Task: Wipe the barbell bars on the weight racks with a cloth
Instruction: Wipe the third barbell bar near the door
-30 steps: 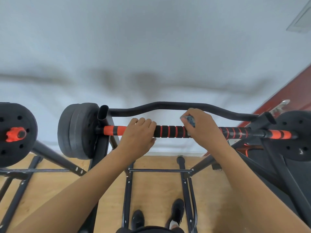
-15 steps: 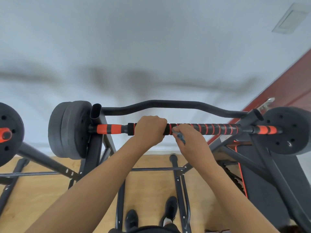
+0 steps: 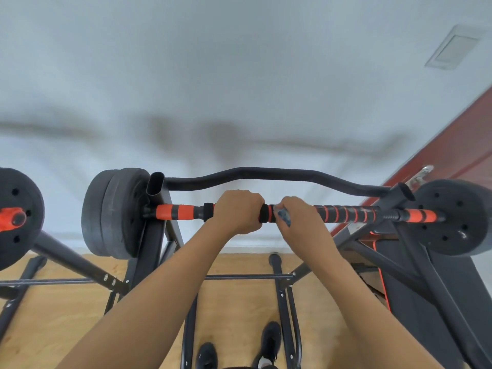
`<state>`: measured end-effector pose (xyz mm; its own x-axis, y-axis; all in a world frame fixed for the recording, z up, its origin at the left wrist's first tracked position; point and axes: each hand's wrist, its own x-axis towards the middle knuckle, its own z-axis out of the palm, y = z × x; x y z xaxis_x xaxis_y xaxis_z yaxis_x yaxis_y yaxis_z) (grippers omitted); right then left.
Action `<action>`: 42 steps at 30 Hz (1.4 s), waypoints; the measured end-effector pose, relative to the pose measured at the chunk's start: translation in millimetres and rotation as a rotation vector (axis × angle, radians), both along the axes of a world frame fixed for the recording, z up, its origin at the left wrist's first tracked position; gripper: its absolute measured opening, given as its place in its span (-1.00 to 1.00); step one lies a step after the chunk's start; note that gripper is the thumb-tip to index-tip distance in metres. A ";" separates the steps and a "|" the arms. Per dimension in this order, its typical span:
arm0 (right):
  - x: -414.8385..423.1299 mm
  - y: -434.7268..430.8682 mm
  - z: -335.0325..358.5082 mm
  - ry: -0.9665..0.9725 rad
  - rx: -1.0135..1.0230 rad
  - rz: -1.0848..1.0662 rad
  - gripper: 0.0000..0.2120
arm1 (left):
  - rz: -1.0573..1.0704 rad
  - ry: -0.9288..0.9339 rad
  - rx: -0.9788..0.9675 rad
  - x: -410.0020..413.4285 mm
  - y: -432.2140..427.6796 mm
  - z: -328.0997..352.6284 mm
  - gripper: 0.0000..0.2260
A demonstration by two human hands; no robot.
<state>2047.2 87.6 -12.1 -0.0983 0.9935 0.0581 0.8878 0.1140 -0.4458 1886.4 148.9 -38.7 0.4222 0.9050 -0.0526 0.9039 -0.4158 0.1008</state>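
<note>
Head view. The barbell bar [image 3: 343,213] runs from 9 to 3 o'clock across mid-frame, resting on the black weight rack [image 3: 154,235]; it has orange and black banded grip sleeves.

The left hand [image 3: 237,213] sits at centre, fingers curled fully around the bar in an overhand grip. The right hand [image 3: 299,218] is just beside it at 3 o'clock, nearly touching, fingers closed on a small bluish cloth [image 3: 283,217] bunched against the bar. Only a scrap of the cloth shows at the thumb side; the rest is hidden in the palm.

Double weight plates [image 3: 111,214] load the bar's end at 9 o'clock, and a single plate [image 3: 458,217] sits at 3 o'clock. A curved black crossbar [image 3: 266,174] arches behind, toward 12. A second plate with an orange collar [image 3: 16,217] sits at the far 9 o'clock edge, on a neighbouring rack. Wooden floor [image 3: 53,315] and dark shoes [image 3: 270,339] at 6 o'clock.

Handling, as judged: the loaded bar is heavy and rigid and should stay in its cradles under wiping pressure, though it may roll, so the left hand's steadying hold makes sense. The banded sleeves look foam-like, grippy, with ridges likely to drag the cloth. The cloth is soft and light; wrapping it around the bar and sliding toward 3 o'clock seems the sound way. Plates need no handling.
</note>
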 end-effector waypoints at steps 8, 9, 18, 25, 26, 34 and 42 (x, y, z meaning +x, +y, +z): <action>13.7 1.1 17.5 0.161 0.124 -0.028 -0.94 | 0.014 0.009 0.041 0.9 -1.9 -0.7 -0.90; 15.9 12.9 22.0 0.146 0.153 -0.040 -0.92 | 0.019 0.015 0.049 1.3 -2.8 -0.9 -0.89; 12.0 10.3 4.6 -0.108 -0.013 0.070 -0.94 | 0.054 0.023 -0.046 5.2 0.1 1.9 -0.86; 21.7 -10.9 13.1 0.147 -0.036 -0.037 -0.92 | 0.031 0.021 -0.044 4.2 3.1 -0.3 -0.82; 22.9 -2.0 21.6 0.189 0.011 -0.068 -0.91 | 0.030 0.021 -0.038 4.0 2.6 -0.2 -0.83; 3.7 29.0 0.6 -0.114 0.023 0.012 -0.89 | 0.050 0.055 -0.069 7.1 3.0 4.3 -0.80; 12.0 7.4 26.2 -0.003 -0.156 0.118 -0.93 | -0.009 -0.032 -0.502 5.2 22.8 19.5 -0.82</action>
<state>2059.2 95.0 14.1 -0.2148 0.9719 -0.0961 0.8738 0.1473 -0.4635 1891.6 171.7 -19.2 0.4379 0.7678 -0.4677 0.8939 -0.3163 0.3177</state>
